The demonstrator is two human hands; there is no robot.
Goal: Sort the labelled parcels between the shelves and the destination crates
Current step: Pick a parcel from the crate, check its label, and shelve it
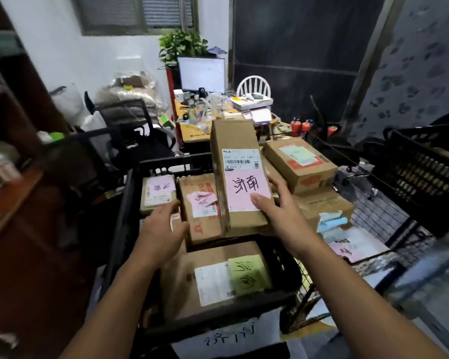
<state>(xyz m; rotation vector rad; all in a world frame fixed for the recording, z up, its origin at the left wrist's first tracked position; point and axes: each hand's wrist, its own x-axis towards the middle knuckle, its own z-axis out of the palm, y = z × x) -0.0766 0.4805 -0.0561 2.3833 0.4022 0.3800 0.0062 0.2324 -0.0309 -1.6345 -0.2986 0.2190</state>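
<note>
Right hand (277, 216) grips the pink-labelled parcel (240, 161); left hand (161, 226), open, touches neighbouring parcel (201, 203).

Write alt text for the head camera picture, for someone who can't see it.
A person's right hand holds a cardboard parcel with a pink handwritten label upright over a black crate of labelled parcels. The left hand rests against a flatter parcel in the crate; a cluttered desk stands behind.

Dim, flat indoor light. The monitor (202, 74) glows washed-out white; the upright parcel (240, 182) below it reads sharp. Far left and right of the monitor, edges darken, smear and bend.
</note>
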